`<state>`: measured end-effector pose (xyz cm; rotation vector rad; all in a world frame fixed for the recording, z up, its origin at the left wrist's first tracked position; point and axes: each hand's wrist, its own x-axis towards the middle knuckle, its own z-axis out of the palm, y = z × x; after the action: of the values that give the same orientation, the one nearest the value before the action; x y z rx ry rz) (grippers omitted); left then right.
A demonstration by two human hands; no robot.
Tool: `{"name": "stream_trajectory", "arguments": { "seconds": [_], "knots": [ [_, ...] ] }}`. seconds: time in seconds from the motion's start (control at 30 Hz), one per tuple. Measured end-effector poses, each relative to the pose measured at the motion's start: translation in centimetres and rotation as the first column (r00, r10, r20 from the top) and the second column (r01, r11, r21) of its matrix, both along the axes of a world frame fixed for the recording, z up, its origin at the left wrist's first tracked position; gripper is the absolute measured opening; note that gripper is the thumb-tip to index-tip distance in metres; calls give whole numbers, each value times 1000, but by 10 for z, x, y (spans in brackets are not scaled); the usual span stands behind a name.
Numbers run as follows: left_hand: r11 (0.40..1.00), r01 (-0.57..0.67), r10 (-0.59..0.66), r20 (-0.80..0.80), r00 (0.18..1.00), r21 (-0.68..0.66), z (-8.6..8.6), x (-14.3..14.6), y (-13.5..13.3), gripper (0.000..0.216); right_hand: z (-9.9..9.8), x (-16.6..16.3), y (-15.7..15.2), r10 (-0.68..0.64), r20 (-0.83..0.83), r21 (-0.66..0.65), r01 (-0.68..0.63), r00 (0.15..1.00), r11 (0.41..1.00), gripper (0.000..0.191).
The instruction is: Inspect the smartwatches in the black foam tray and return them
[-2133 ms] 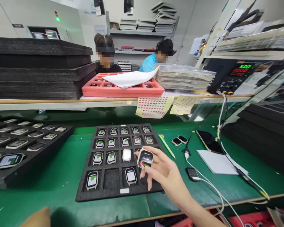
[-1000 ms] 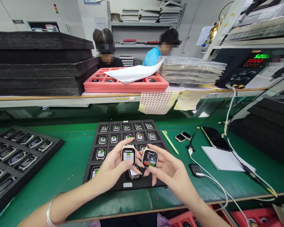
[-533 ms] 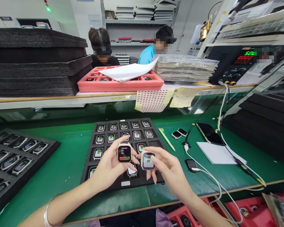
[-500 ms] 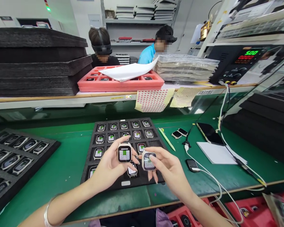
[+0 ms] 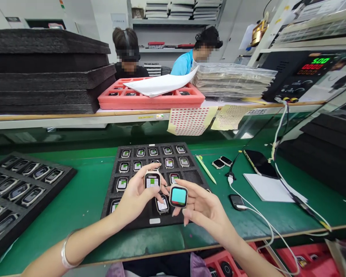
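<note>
My left hand [image 5: 137, 198] grips a beige smartwatch body [image 5: 152, 180] whose screen shows white and green. My right hand [image 5: 203, 207] holds a second watch body [image 5: 178, 196] with a plain teal screen, fingers curled round its edge. Both hover over the near part of a black foam tray [image 5: 132, 225] on the green mat. Several more lit watch bodies sit in the tray's pockets, one [image 5: 162, 204] right under my hands.
A second black foam tray [image 5: 59, 184] of watches lies at the left. A green pen [image 5: 205, 169], two loose watch bodies [image 5: 222, 162], a phone [image 5: 259, 163], a white pad [image 5: 272, 188] and charging cables [image 5: 259, 219] lie at the right. Two people sit behind the raised shelf with a pink tray [image 5: 151, 102].
My left hand came up with a watch from the tray and joined the right. The right watch's screen went from red and green to grey, then to teal.
</note>
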<state>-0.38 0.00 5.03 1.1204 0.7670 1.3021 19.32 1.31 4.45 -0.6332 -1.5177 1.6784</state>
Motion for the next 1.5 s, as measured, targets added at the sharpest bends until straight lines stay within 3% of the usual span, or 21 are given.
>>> {"name": "stream_trajectory", "arguments": {
  "seconds": [0.27, 0.37, 0.47, 0.53, 0.63, 0.73, 0.87, 0.97, 1.07, 1.13, 1.23, 1.33, 1.43, 1.5],
  "knots": [
    [998, 52, -51, 75, 996, -18, -1, 4, -4, 71, -6, -1, 0, -99, 66, 15, 98, 993, 995, 48],
    [998, 52, -48, 83, 995, -40, -3, 5, -5, 72, -7, 3, -1, -86, 138, 73, 77, 987, 994, 56],
    [997, 64, -60, 79, 995, -53, -4, 5, -6, 71, -10, 10, 2, -135, 313, 207, 71, 940, 976, 57],
    [996, 65, -61, 77, 995, -54, -5, 4, -8, 75, -15, 16, 7, -234, 455, 390, 44, 859, 920, 54],
    [996, 71, -67, 78, 995, -57, -7, 2, -10, 75, -24, 25, 19, -371, 591, 640, -136, 716, 756, 47],
    [995, 59, -55, 58, 997, -75, -11, 0, -12, 68, -36, 34, 28, -408, 688, 683, -345, 601, 643, 44],
    [991, 59, -55, 35, 998, -123, -17, -3, -15, 78, -39, 38, 31, -424, 731, 666, -423, 535, 614, 52],
    [985, 62, -60, 17, 998, -158, -24, -7, -19, 91, -32, 30, 28, -381, 722, 667, -433, 578, 606, 39],
    [985, 62, -81, -113, 990, -163, -34, -15, -25, 83, -27, 11, 29, -306, 719, 661, -479, 624, 577, 30],
    [996, 32, -62, -382, 922, -83, -43, -23, -28, 73, -28, -3, 32, -282, 731, 654, -522, 621, 547, 30],
    [982, 46, 117, -774, 622, 186, -57, -36, -29, 57, -31, -19, 40, -283, 781, 614, -600, 557, 512, 34],
    [937, 152, 238, -893, 383, 315, -66, -47, -25, 49, -29, -28, 48, -282, 821, 570, -685, 496, 455, 38],
    [920, 214, 264, -923, 278, 328, -69, -51, -19, 65, -26, -32, 52, -289, 839, 543, -740, 461, 397, 38],
    [911, 229, 287, -926, 247, 344, -69, -52, -16, 76, -25, -31, 54, -266, 844, 536, -745, 465, 397, 39]
  ]
}}
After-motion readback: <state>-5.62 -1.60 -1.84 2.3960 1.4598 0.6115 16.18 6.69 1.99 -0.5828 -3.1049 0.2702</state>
